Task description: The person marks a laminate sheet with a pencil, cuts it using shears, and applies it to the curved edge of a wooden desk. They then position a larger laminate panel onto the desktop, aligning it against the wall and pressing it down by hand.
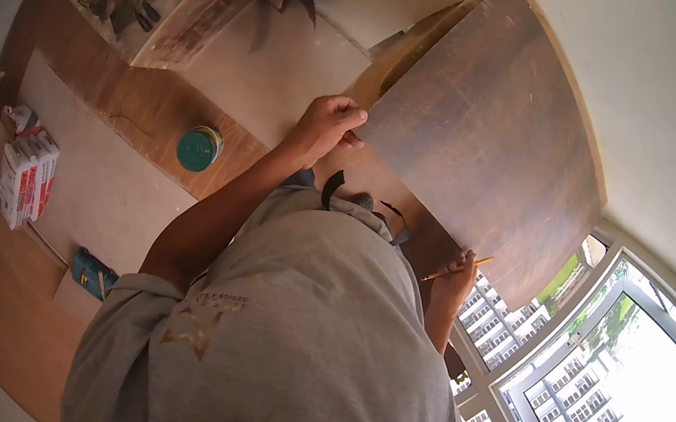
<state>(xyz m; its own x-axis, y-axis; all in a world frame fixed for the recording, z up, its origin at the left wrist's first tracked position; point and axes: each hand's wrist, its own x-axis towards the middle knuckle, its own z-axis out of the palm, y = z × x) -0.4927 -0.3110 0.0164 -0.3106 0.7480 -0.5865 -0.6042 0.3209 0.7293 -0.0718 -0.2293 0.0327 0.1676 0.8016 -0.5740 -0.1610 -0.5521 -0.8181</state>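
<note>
A large brown wood panel, with a smooth, streaked face, spans the upper right and reaches toward the window. My left hand is closed at the panel's near left corner, thumb and fingers pinching its edge. Near the lower edge, my right hand grips a yellow pencil between its fingers. The pencil lies slanted across the fingertips, beside the panel. Part of the right forearm is hidden behind my grey shirt.
A dusty wooden box with tools on top stands at upper left. On the floor are a green-lidded can, red-and-white packages and a teal power tool. An open window is at right.
</note>
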